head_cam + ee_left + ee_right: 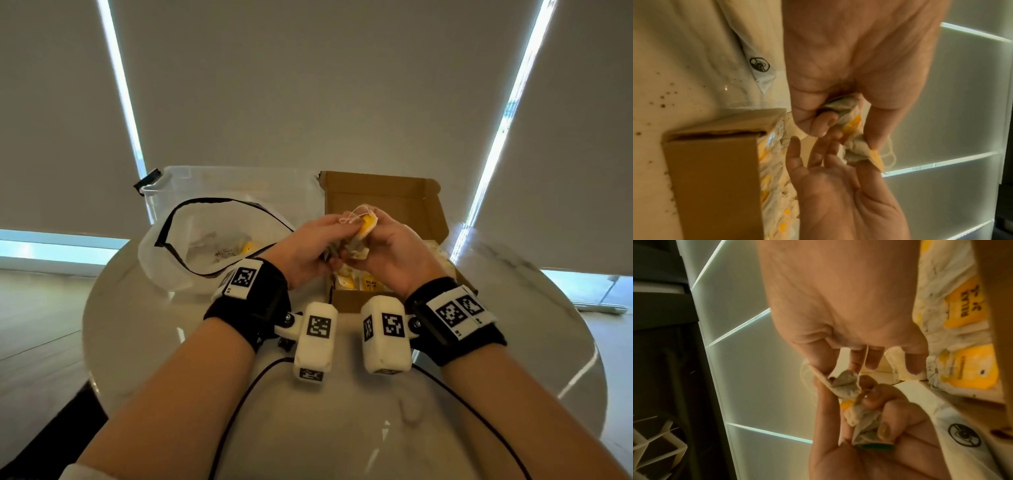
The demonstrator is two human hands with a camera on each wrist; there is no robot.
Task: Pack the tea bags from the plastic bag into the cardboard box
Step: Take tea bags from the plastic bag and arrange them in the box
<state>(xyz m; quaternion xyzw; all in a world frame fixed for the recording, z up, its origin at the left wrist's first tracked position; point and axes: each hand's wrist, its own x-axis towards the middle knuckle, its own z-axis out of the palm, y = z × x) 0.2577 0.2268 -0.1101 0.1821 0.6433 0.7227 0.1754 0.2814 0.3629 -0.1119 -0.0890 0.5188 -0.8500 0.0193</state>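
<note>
forearms reach forward over the round white glossy table (144,329), whose near part in front of the person carries only two thin black cables, with bare surface out to the curved rims at both sides. left hand (303,248) and right hand (394,251) meet in the air above the near left corner of the open brown cardboard box (380,202). between them is a small bunch of crumpled white paper tea bags with yellow tags (356,240); the left fingers (885,428) curl round the lower, crushed part, while the right thumb and forefinger pinch a yellow tag (364,224) at the top, its white strings looped above. the other right fingers (873,356) hang straight and loose. under the hands, more tea bags with yellow labels (966,308) lie flat inside the box, up against its near wall. just left of the box sits the white translucent plastic bag with a black-edged mouth (178,253), gaping open, a few tea bags still in it. behind the bag stands a clear plastic tub (191,181) near the table's far rim, with pale window blinds (308,85) beyond.
</note>
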